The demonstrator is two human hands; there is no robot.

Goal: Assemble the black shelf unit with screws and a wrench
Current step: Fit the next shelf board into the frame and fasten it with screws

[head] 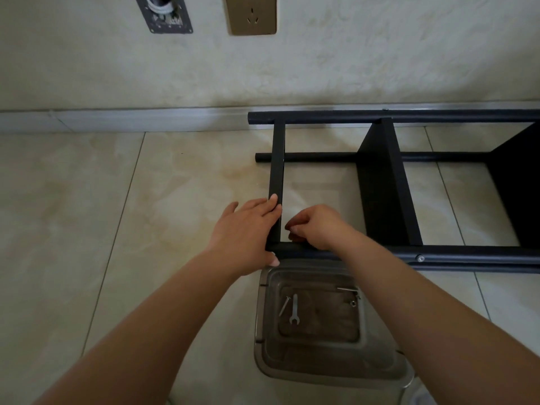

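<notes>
The black shelf unit [382,182] lies on its side on the tiled floor, its round tubes running left to right. My left hand [248,232] holds the near end of a flat black crossbar [277,159], fingers straight along its outer face and thumb under the near tube [438,254]. My right hand [317,226] is curled just inside that corner, fingertips pinched together on something too small to see. A silver wrench [293,309] and a long screw [284,306] lie in a clear plastic box [263,317] below my hands.
A bolt head [420,258] shows on the near tube. Another screw [346,290] and a nut [353,303] lie in the box. The wall with a grey skirting board [117,119] and a socket plate [251,14] is close behind the shelf.
</notes>
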